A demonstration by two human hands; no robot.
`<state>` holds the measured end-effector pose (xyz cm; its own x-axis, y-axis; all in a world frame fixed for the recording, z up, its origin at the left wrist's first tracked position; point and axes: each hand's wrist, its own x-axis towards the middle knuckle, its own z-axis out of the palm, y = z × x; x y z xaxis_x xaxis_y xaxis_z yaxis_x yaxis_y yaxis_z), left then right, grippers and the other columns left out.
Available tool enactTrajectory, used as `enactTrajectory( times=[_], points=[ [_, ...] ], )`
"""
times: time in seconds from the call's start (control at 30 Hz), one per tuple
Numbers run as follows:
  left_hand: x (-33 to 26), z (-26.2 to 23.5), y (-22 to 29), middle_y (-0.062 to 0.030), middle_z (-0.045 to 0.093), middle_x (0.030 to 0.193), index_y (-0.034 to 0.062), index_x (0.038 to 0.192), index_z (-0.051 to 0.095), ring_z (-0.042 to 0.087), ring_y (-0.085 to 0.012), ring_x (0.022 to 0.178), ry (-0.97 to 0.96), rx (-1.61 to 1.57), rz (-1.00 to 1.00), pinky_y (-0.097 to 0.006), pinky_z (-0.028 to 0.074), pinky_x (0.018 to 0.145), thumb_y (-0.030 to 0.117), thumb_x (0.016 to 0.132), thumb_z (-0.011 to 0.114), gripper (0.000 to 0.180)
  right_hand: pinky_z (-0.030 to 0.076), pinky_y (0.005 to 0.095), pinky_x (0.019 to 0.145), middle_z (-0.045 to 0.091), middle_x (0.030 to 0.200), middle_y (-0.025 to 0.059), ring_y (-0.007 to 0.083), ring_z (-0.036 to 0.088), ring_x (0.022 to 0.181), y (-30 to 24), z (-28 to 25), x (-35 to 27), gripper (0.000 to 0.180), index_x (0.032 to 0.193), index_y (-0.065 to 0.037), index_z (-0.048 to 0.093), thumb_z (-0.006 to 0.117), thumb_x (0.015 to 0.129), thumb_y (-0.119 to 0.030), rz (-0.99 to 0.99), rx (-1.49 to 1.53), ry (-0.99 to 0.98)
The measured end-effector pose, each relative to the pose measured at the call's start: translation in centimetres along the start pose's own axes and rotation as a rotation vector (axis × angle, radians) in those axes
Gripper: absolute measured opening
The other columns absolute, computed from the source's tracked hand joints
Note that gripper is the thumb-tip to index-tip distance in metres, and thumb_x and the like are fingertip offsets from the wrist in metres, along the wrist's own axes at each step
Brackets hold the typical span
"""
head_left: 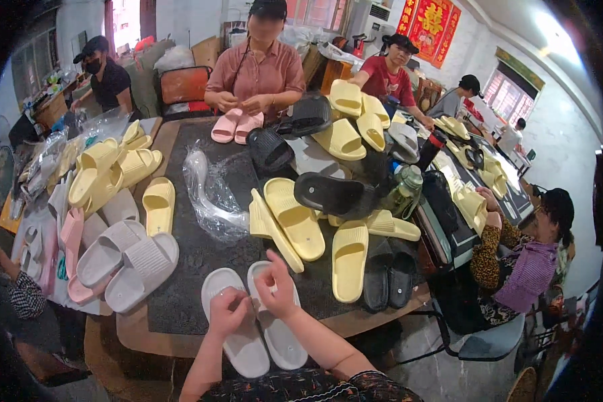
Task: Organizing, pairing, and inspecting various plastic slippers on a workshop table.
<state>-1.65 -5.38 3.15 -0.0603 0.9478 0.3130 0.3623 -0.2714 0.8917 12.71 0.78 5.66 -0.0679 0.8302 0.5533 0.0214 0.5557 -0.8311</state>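
A pair of light grey slippers lies side by side at the table's near edge, the left slipper point(246, 352) and the right slipper point(285, 342) with their heels toward me. Over the left slipper's strap is my left hand point(228, 311), its fingers curled together in a pinch. My right hand point(276, 288) hovers over the strap of the right slipper, thumb and fingers bent toward each other. Whatever either hand may hold is too small or hidden to see. Just beyond the right hand, a yellow slipper point(295, 221) leans with its mate point(273, 231).
Clear plastic bags point(211, 194) lie mid-table. Grey slippers point(141, 271) and yellow slippers point(100, 167) are piled at left; black slippers point(331, 193) and a green bottle point(405, 191) stand at right. Across the table a person point(258, 74) handles pink slippers point(238, 126). Another person point(519, 248) sits right.
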Motion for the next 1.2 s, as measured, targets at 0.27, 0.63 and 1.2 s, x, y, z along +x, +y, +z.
enactTrajectory(
  times=[0.27,0.63,1.2],
  points=[
    [-0.1,-0.2,0.6,-0.0096,0.063,0.075,0.0018,0.081,0.065,0.062,-0.0211,0.070,-0.012,-0.001,0.012,-0.031,0.048,0.063,0.006,0.078,0.067,0.006,0.033,0.0363,0.048,0.044,0.055,0.0086,0.0247,0.044,0.049,1.6,-1.1,-1.1,0.026,0.060,-0.004,0.052,0.066,0.081,-0.008,-0.140,-0.066,-0.187],
    [0.5,-0.1,0.3,-0.0107,0.063,0.075,-0.0001,0.081,0.064,0.061,-0.0223,0.069,0.008,-0.024,0.054,-0.032,0.048,0.064,0.008,0.078,0.066,0.009,0.038,0.0307,0.050,0.052,0.057,0.0075,0.0163,0.050,0.052,3.1,-0.6,-1.1,0.024,0.062,0.000,0.057,0.060,0.085,-0.005,0.038,-0.069,-0.156],
    [-0.1,-0.4,0.1,-0.0063,0.065,0.082,0.0021,0.090,0.067,0.061,-0.0128,0.077,-0.069,-0.114,-0.064,-0.029,0.049,0.070,0.016,0.086,0.065,0.015,0.024,0.0206,0.051,0.038,0.062,-0.0042,0.0033,0.032,0.057,-1.7,-2.4,1.3,0.029,0.069,-0.005,0.050,0.046,0.096,-0.015,0.178,0.304,0.160]
  ],
)
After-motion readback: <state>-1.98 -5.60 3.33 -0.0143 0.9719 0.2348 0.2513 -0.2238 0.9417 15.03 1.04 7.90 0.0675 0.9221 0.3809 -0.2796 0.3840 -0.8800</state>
